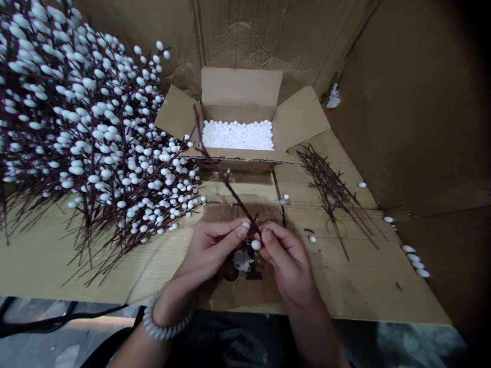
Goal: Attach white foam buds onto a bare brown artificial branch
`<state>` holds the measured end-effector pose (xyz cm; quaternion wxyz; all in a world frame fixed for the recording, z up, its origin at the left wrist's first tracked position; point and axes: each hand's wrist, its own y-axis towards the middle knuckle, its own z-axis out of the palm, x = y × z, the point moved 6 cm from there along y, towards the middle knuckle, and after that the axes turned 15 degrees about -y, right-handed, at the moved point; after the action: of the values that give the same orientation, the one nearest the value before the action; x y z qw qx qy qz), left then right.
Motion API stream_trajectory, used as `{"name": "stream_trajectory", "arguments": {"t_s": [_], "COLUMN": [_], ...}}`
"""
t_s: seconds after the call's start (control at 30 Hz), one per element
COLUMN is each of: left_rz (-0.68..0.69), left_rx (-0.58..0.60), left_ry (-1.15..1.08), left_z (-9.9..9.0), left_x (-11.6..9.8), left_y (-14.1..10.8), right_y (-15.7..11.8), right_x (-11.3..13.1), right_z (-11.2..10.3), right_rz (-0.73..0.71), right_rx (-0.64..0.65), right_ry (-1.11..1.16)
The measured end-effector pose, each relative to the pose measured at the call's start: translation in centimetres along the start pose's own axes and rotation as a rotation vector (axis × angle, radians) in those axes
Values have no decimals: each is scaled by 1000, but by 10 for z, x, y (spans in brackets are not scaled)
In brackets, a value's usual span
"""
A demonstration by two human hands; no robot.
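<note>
1. Locate the work. From where I stand, the twig (240,202) is held on the near side of the open box (242,88), slanting so that its far tip reaches up in front of the box's left part.
2. Check the right hand (287,255). Thumb and forefinger are closed together on the twig's near end; the other fingers curl beneath.
3. Check the left hand (209,250). Thumb and forefinger are pinched on a small white ball (246,225), close beside the stem.
4. Note the second ball (255,245), just by the right fingertips. Whether it sits on a side shoot or is gripped, I cannot tell.
5. Judged from the grip, the step is seating a ball on a shoot. Keep the right pinch firm and near the joint, so that the stem does not turn.
6. Align the ball with the shoot before pressing; push straight, with light force. A sideways push could snap the shoot.
7. Keep the bare twigs (330,189), right of the box, clear of the elbow.
</note>
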<state>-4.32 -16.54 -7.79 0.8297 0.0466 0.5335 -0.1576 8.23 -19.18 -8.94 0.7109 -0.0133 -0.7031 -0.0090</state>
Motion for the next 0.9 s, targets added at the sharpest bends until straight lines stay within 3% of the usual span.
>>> {"name": "stream_trajectory", "arguments": {"t_s": [0.23,0.5,0.9], "left_rz": [5,53,129], "left_rx": [-59,-119,-133], "left_ry": [-42,-250,-200], "left_z": [-1,-3,-9], "left_x": [3,3,4], "left_y": [-1,5,4], "right_y": [-2,1,0], "right_x": [-6,-4,-5], "right_z": [0,3,3], "right_rz": [23,-20,-43], "right_rx": [-42,-37,-32], "right_ry": [12,-25,-114]}}
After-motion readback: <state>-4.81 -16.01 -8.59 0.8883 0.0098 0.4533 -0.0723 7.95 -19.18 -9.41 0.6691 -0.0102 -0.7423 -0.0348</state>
